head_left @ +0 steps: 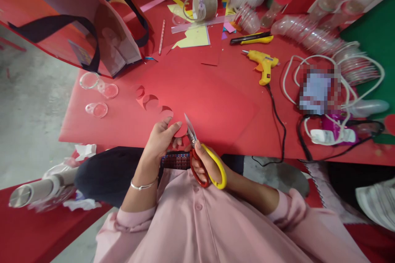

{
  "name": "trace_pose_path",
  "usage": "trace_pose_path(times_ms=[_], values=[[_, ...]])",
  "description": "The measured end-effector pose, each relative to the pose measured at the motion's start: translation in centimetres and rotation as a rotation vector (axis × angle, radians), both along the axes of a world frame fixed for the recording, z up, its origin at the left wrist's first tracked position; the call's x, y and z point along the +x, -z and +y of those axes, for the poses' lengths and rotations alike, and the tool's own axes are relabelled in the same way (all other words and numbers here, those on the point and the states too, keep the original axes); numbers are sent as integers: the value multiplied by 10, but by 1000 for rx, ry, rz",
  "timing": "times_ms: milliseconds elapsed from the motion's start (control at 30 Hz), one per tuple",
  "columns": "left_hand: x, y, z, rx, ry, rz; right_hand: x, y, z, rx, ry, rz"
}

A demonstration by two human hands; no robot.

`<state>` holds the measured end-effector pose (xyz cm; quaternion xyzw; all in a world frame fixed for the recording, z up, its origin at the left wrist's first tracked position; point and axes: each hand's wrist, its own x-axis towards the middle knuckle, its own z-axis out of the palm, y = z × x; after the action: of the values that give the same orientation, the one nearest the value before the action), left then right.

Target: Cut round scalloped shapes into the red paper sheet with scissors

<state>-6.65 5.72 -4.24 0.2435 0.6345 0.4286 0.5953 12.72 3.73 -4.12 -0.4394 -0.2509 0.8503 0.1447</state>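
Note:
Between the thumb and fingers of my left hand (162, 137) is a small piece of red paper (181, 130) with a rounded edge. My right hand (205, 160) grips a pair of scissors (218, 169) with one yellow and one red handle. Their blades point up and away from me, right beside the red paper, and look nearly closed. Several curved red paper scraps (151, 102) lie on the table just beyond my left hand. A large red sheet (197, 86) lies flat past the scissors.
A yellow glue gun (263, 63) with a black cord and a box cutter (251, 38) lie to the right. Plastic cups (308, 35), white cables and a small basket (205, 7) stand farther back. At left are a large bag (114, 45) and clear plastic pieces (98, 109).

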Motion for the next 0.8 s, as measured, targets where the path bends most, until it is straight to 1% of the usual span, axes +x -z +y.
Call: trace_pose_path(times_ms=[367, 600, 800], values=[[-1, 0, 0, -7, 1, 3, 6, 0, 5, 26, -60, -21], [-1, 1, 0, -8, -1, 3, 8, 2, 8, 30, -73, -34], [1, -1, 1, -14, -9, 15, 11, -2, 12, 63, -115, -59]])
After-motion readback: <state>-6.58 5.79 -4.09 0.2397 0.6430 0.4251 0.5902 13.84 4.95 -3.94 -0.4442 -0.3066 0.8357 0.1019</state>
